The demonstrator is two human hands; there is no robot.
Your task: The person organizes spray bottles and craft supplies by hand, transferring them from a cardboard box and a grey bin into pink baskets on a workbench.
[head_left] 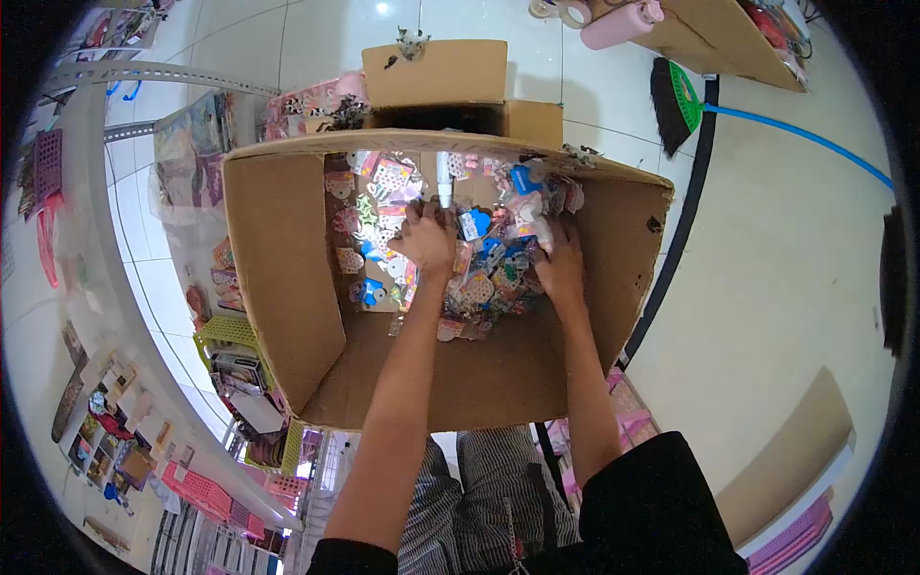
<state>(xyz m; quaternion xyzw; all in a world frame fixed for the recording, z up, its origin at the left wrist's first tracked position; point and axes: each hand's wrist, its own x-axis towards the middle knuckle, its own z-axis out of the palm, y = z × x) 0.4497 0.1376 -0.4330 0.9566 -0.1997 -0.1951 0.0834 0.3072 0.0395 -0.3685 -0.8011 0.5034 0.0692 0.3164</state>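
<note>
Two bare hands were down inside a large cardboard box (286, 278) standing open in front of a seated or standing person, I couldn't tell which. Farthest left, outside the box, were a pink basket (199, 491) and a green basket (230, 332), the green one close to the box's left edge. Small clear packets (476, 287) with pink, white and blue cards lay heaped across the bottom of the box, between its left and right walls. Over the left part of the heap was the left hand (427, 240), its grip fairly wide with the fingers apart; whether it held anything I couldn't tell. Just past its fingertips, near the far edge, showed a white tube (444, 180). A smaller carton (436, 77) stood beyond that edge. Toward the right wall, the right hand (563, 265) rested among the packets, its grip narrower, fingers bent; I couldn't tell if it held one. Past the far right corner were a pink bottle (618, 27) and a green-headed broom (678, 107).
</note>
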